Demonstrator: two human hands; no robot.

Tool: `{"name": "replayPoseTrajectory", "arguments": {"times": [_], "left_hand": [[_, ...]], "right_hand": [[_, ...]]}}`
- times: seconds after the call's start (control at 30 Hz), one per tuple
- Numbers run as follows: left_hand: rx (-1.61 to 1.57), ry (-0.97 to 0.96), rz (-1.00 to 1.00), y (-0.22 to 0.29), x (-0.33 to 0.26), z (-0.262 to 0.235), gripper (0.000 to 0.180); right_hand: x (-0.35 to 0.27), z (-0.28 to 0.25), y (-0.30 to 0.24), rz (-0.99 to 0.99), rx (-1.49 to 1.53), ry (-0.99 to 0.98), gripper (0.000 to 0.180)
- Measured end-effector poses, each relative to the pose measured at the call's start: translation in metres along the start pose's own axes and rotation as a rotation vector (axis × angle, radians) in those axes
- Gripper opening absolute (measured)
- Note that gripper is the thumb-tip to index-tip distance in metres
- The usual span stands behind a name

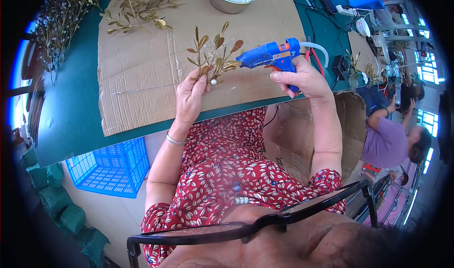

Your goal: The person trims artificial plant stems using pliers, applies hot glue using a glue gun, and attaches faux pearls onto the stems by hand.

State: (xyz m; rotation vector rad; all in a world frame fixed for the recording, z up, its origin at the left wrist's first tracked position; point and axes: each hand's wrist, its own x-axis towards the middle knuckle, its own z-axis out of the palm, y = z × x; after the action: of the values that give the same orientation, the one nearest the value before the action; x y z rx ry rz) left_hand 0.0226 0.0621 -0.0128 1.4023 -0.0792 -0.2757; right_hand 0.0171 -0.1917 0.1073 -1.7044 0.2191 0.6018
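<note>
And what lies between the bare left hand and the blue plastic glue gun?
In the head view, the gold-leaved sprig and a round white bead, over brown corrugated cardboard; whether leaves touch the nozzle, I cannot tell.

At the lower left, a blue crate [134, 163] stands near green bundles [56, 201]; right of centre, a cardboard box [294, 138]; far right, a person [388, 142] in purple.

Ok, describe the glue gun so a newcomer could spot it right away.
Find the green table and the brown cardboard sheet on it. Over the cardboard's right side, the person's right hand grips the glue gun. It's blue, with a pale stick curving from its back, unlike the gold-leaved sprig near its nozzle.
</note>
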Motion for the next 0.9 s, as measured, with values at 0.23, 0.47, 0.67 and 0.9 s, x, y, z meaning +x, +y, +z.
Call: {"name": "replayPoseTrajectory", "arguments": {"times": [0.23,0.47,0.67,0.9], "left_hand": [[0.005,-0.024,0.025,-0.004,0.001,-0.002,0.031],[0.004,-0.030,0.031,-0.004,0.002,-0.003,0.031],[0.021,-0.030,0.032,-0.004,0.002,-0.003,0.031],[0.004,0.011,0.004,0.000,0.001,-0.001,0.028]], "right_hand": [[-0.001,0.003,0.002,0.000,-0.018,0.040,0.031],[0.000,0.005,0.007,-0.031,0.005,0.046,0.029],[-0.002,0.007,0.007,-0.034,0.014,0.069,0.031],[-0.004,0.007,0.012,-0.011,0.039,0.077,0.033]]}}
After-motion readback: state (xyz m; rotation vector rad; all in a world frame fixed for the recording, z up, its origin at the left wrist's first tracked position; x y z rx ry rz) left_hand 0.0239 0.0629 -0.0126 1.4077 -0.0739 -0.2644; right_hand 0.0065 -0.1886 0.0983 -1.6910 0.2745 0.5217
